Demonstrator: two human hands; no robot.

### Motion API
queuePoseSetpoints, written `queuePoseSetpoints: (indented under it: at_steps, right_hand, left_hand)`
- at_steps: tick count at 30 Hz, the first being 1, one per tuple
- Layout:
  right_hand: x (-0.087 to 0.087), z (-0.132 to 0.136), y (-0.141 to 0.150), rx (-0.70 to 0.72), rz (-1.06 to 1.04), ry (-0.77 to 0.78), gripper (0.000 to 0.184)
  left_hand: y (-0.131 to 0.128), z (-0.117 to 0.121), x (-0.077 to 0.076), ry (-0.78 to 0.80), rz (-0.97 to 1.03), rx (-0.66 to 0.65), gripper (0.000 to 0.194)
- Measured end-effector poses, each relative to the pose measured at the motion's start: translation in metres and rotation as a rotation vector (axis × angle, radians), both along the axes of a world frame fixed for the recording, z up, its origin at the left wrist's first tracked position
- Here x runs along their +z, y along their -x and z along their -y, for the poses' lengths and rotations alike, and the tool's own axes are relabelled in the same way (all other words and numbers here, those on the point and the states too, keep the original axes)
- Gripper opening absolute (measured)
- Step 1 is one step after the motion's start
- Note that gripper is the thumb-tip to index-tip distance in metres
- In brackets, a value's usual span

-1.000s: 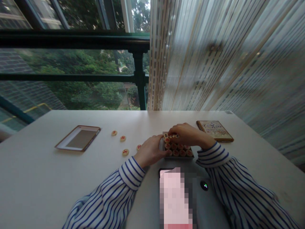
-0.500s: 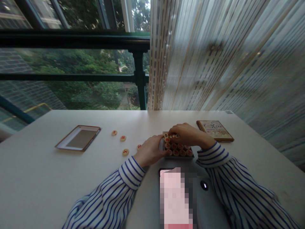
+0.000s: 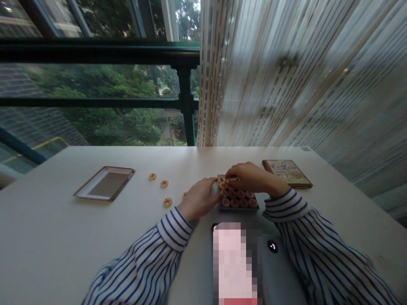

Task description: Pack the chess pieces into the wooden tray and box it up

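Box (image 3: 240, 209) sits right of center in the lower half of the frame, packed with round red- and black-marked pieces (image 3: 234, 203), near rows face up. Left hand (image 3: 200, 198) at its left side, thumb and fingers spread apart, fingertips at the upper left corner, thumb by the left edge; not clenched. Right hand (image 3: 251, 177) reaches in from the right over the far rows, fingers curled down onto the pieces there; can't tell if it's pinching one, fingertips hidden. Four loose pieces (image 3: 168, 202) lie on the white table (image 3: 47, 216), left of the left hand, red marks up; the rightmost is partly covered by that hand. Open tray (image 3: 111, 185) farther left, middle-left of the frame, apart from them. Flat case (image 3: 288, 171) with a printed cover lies right of the box, just beyond the right wrist. Phone-like slab (image 3: 233, 262) bottom center, mostly pixelated. Small dark round thing (image 3: 272, 246) with a lit spot right of it. Railing (image 3: 95, 53) and greenery upper left, striped curtain (image 3: 270, 63) upper right.
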State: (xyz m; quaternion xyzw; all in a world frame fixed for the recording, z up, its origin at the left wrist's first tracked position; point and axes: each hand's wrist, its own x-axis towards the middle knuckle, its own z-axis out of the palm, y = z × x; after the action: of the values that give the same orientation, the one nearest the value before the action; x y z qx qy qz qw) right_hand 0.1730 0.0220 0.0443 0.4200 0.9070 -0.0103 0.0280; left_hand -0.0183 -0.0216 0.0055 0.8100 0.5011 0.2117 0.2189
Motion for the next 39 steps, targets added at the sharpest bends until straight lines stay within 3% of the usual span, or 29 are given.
queuePoseSetpoints:
  at_steps: [5,23,33,39]
  right_hand:
    - [0.0,-0.002,-0.002,-0.014,-0.002,0.002,0.028]
    - [-0.001,-0.004,-0.006,-0.008,-0.035,-0.009,0.025]
    - [0.018,0.007,0.005,-0.052,-0.28,-0.282,0.025]
    - [0.024,0.014,0.007,-0.023,-0.356,-0.355,0.023]
  left_hand:
    - [0.002,-0.003,0.002,-0.005,-0.006,0.053,0.033]
    - [0.008,-0.006,0.009,-0.062,0.009,0.077,0.027]
    - [0.029,-0.013,0.037,-0.16,0.191,0.202,0.028]
    - [0.046,-0.011,0.058,-0.255,0.343,0.255,0.03]
